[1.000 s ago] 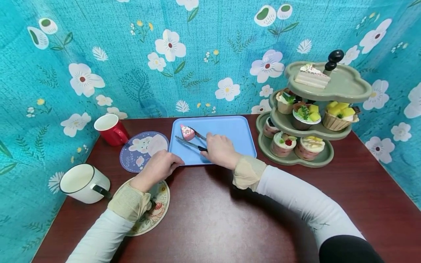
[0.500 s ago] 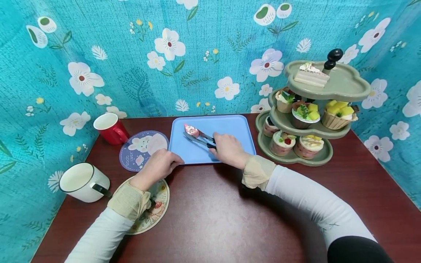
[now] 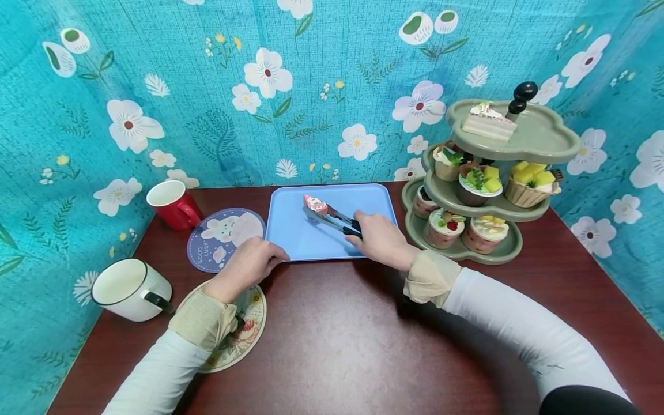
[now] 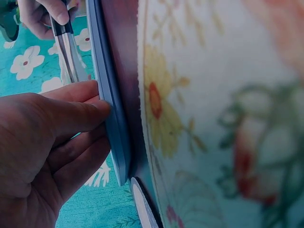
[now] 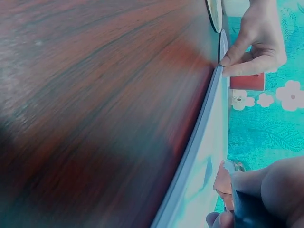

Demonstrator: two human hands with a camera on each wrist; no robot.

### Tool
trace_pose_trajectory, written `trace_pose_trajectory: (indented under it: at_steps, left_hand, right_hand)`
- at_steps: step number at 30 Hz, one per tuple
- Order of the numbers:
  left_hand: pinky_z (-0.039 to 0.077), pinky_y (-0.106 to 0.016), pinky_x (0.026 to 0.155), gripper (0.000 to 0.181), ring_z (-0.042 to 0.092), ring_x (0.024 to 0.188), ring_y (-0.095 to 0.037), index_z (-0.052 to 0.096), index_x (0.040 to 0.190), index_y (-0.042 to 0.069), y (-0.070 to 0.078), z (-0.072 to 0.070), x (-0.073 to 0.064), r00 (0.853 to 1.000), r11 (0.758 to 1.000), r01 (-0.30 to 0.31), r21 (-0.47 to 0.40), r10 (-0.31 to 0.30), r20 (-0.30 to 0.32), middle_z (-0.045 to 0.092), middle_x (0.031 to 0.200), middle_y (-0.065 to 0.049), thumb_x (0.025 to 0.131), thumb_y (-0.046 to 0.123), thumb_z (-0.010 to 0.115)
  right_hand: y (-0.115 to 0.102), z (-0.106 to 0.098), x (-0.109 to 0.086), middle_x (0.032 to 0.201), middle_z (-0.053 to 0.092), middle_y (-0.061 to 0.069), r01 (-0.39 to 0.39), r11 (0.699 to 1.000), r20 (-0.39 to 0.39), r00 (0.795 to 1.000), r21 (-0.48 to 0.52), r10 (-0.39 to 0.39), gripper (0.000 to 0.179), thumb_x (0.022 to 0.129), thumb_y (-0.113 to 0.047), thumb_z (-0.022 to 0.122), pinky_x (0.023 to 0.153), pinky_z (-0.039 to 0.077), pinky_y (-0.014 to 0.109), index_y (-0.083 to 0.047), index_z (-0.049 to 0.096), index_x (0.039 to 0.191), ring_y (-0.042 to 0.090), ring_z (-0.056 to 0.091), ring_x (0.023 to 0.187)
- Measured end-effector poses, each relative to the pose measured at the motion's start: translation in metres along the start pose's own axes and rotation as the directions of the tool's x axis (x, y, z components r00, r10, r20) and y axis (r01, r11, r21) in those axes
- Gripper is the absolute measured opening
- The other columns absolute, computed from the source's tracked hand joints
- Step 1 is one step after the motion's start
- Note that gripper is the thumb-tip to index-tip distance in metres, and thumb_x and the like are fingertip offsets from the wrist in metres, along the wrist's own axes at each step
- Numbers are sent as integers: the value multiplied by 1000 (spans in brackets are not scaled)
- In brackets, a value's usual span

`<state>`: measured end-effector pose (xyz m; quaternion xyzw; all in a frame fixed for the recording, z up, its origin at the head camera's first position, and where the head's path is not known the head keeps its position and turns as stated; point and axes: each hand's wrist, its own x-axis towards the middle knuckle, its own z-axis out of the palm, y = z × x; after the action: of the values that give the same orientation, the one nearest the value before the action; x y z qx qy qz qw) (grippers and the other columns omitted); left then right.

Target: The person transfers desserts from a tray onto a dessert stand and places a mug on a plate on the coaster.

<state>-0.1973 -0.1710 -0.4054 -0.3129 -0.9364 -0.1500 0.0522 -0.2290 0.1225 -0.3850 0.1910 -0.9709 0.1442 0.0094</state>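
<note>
My right hand grips a pair of metal tongs by the black handles, over the blue tray. Between the tips of the tongs sits a small pink cake slice with white icing, partly covered by them in the head view. At the tray's near left corner, my left hand pinches the rim. The left wrist view shows the thumb on the outer side of that rim and a fingertip just over it. In the right wrist view, the pink slice shows beyond the right thumb.
Right of the tray stands a green three-tier stand with several cupcakes, dessert cups and a white cake slice. On the left are a red mug, a white mug, a purple round mat and a floral round mat under the left forearm.
My right hand has moved to the right across the tray, carrying the cake slice in the tongs. The tongs have come together on the slice. My left hand stays at the tray corner.
</note>
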Motion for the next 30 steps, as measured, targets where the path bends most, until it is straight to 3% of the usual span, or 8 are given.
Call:
trace_pose_trajectory:
  at_steps: [13, 21, 30]
  left_hand:
    - [59, -37, 76, 14, 73, 83, -18, 81, 91, 14, 2, -1, 0, 1000, 1000, -11, 8, 11, 0, 78, 90, -1, 85, 3, 73]
    - [59, -37, 78, 13, 73, 86, -17, 81, 92, 14, 1, 1, 1, 1000, 1000, 9, -5, -9, 15, 78, 92, -1, 86, 5, 73]
    - [59, -38, 77, 13, 73, 84, -18, 81, 90, 13, -1, 1, 0, 1000, 1000, -12, 0, 12, -6, 78, 89, -1, 85, 4, 74]
  right_hand:
    - [9, -27, -21, 72, 60, 6, 44, 999, -9, 999, -13, -45, 35, 92, -38, 68, 48, 39, 28, -7, 59, 106, 18, 55, 57]
    - [12, -54, -38, 74, 62, 5, 79, 997, -25, 996, -20, -80, 35, 91, -38, 70, 50, 43, 28, -8, 59, 106, 16, 56, 59]
    - [19, -76, -53, 76, 63, 3, 115, 992, -89, 989, -48, -119, 36, 90, -36, 71, 59, 44, 33, -8, 59, 108, 19, 57, 64]
